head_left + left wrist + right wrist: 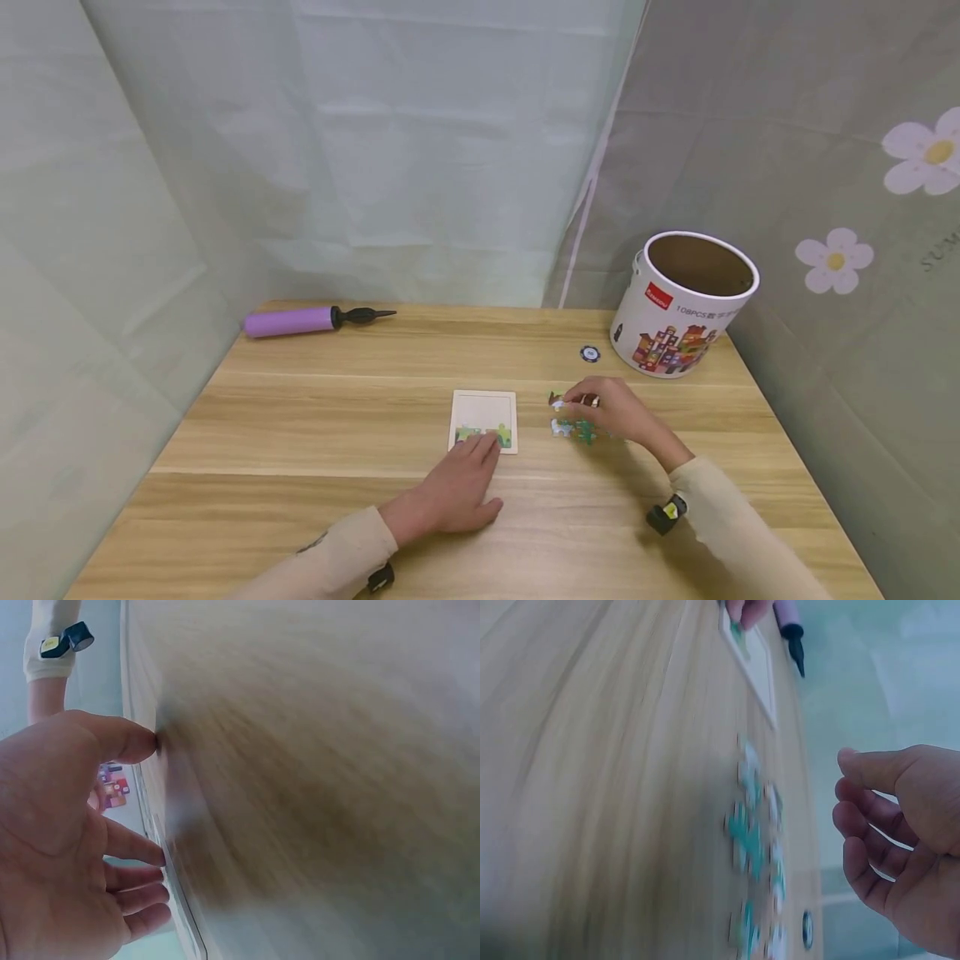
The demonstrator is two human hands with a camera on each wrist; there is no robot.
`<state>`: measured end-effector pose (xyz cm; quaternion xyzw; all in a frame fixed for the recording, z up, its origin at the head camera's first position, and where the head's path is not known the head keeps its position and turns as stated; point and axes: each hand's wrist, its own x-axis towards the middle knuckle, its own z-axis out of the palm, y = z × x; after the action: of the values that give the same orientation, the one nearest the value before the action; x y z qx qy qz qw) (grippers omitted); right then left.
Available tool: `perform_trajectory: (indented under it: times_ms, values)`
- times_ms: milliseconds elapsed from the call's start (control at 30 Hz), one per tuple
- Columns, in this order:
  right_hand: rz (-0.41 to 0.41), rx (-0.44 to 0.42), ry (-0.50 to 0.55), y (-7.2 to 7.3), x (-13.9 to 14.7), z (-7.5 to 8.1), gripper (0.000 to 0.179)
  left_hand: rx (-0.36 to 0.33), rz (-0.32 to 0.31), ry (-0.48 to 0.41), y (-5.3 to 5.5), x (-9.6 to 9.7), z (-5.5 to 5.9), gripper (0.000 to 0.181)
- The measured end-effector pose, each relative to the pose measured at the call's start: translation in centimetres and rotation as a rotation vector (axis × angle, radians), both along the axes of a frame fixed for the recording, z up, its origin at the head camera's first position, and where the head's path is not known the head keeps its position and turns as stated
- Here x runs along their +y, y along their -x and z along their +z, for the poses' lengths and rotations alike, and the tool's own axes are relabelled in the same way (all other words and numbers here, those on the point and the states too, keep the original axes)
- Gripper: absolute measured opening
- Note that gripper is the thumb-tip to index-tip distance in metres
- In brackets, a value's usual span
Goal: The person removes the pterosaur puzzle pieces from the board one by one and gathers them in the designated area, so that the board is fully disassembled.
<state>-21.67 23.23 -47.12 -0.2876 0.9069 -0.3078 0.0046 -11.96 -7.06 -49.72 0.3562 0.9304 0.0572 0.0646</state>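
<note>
My left hand (461, 492) rests with extended fingertips on the lower edge of a small white puzzle tray (484, 408). Inside the tray's bottom row lie a green puzzle piece (504, 434) and another piece (466, 432), both partly covered by the fingers. My right hand (615, 410) hovers over a group of loose puzzle pieces to the tray's right, fingers loosely bent. In the right wrist view no piece shows between its fingertips (847, 759). A green loose piece (585, 432) and a pale one (562, 427) lie below it; others are partly hidden by the hand.
Behind the loose pieces lies a round chip (590, 354). A large white bucket (630, 312) with printed blocks stands at the back right. A purple hand pump (292, 322) lies along the table's back left edge. Curtains (450, 150) hang behind the table.
</note>
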Motion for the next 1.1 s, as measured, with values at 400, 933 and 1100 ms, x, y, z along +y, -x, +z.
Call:
perform_trajectory:
  times_ms: [400,933,1100]
  values:
    - [0.098,-0.039,-0.017,1.4,-6.0,0.1,0.013,0.032,-0.021,0.042,-0.9,0.6,0.1,0.077]
    - [0.245,-0.058,-0.091,2.5,-12.2,-2.2,0.013,0.072,0.013,0.068,-2.2,1.1,-0.4,0.081]
    - [0.273,-0.062,-0.09,2.3,-13.6,-2.5,0.014,0.088,0.006,0.074,-2.3,1.1,-0.3,0.082]
